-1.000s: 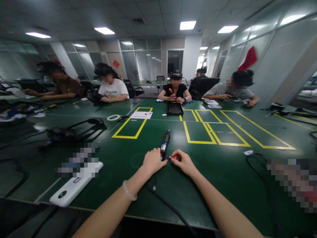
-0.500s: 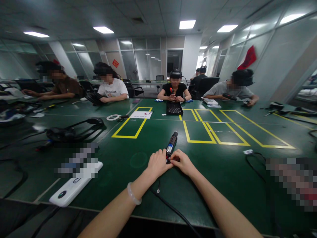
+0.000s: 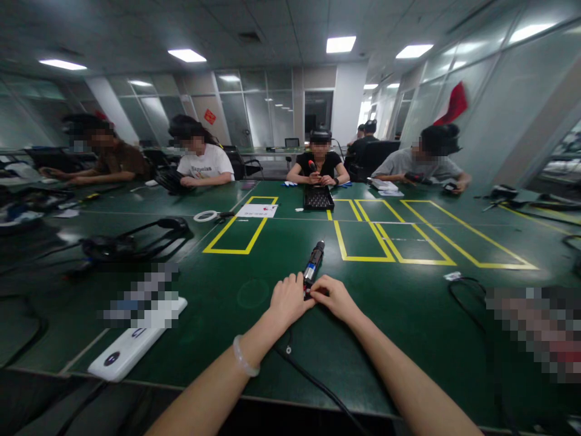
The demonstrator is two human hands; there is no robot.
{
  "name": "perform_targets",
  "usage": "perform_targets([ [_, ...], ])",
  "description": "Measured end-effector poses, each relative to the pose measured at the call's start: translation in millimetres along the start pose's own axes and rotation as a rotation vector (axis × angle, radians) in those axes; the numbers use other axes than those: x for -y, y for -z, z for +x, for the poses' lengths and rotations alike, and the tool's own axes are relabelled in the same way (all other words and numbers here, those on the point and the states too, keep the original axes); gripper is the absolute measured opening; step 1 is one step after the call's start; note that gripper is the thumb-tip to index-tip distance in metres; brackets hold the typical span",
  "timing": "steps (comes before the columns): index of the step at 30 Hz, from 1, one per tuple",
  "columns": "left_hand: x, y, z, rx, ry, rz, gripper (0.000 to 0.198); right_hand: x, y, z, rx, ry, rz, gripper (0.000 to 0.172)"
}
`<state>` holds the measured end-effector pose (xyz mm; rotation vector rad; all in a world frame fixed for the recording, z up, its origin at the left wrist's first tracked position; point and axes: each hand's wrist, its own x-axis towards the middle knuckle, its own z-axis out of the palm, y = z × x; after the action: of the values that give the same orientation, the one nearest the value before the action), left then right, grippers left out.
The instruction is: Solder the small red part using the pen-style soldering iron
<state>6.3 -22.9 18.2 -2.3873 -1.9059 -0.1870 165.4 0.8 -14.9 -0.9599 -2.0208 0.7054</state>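
Observation:
An electric screwdriver (image 3: 313, 261) lies on the green table before me, tip pointing away, a silver and blue section showing on its dark body. My left hand (image 3: 287, 298) is closed round its near end, fingers bent over the left side. On the right side of that end, my right hand (image 3: 336, 298) pinches with thumb and forefinger at a small part by some red; fingers hide what exactly it is. A black cable (image 3: 313, 380) with a small ring terminal (image 3: 288, 350) beside it runs from under my left wrist to the table's front edge.
At left lie a white device (image 3: 136, 342) and a black headset-like frame (image 3: 136, 239). Yellow tape rectangles (image 3: 365, 259) mark the table, with a white paper card (image 3: 256, 210) on one. Opposite, co-workers sit, one behind a black tray (image 3: 318, 198). A thin cable (image 3: 465, 303) lies at right.
The view has shifted very slightly, so the surroundings sit a little further left. Both hands keep nearly the same hold at the screwdriver's near end.

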Motion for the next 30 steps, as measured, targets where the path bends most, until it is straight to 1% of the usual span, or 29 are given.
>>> perform_targets([
  [2, -2, -0.5, -1, -0.020, 0.009, 0.008, 0.053, 1, 1, 0, -0.011, 0.007, -0.019, 0.008],
  [4, -5, -0.9, -1, -0.031, 0.029, 0.004, 0.046, 3, 1, 0, -0.021, 0.012, -0.013, 0.008],
  [6, -7, -1.5, -1, -0.029, 0.051, -0.011, 0.040, 4, 0, -1, -0.028, 0.005, 0.024, 0.007],
  [8, -6, -2.2, 0, -0.020, 0.066, -0.034, 0.038, 4, -1, -1, -0.036, -0.012, 0.066, 0.009],
  [10, -2, -2.7, 1, -0.011, 0.070, -0.055, 0.038, 2, -1, -2, -0.044, -0.030, 0.083, 0.012],
  [13, 10, -2.3, 2, -0.005, 0.055, -0.070, 0.041, -2, 0, -2, -0.051, -0.066, 0.086, 0.013],
  [17, 33, -0.5, 4, 0.004, 0.034, -0.049, 0.046, -6, 2, -2, -0.057, -0.122, 0.102, 0.014],
  [20, 56, 0.4, 5, 0.018, 0.046, -0.017, 0.049, -5, 2, -2, -0.038, -0.133, 0.100, 0.014],
  [24, 92, 1.8, 11, 0.054, 0.102, 0.008, 0.053, -4, 2, -3, -0.016, -0.127, 0.078, 0.014],
  [30, 149, 2.7, 23, 0.104, 0.224, 0.024, 0.062, -4, 2, -2, 0.004, -0.131, 0.071, 0.014],
])
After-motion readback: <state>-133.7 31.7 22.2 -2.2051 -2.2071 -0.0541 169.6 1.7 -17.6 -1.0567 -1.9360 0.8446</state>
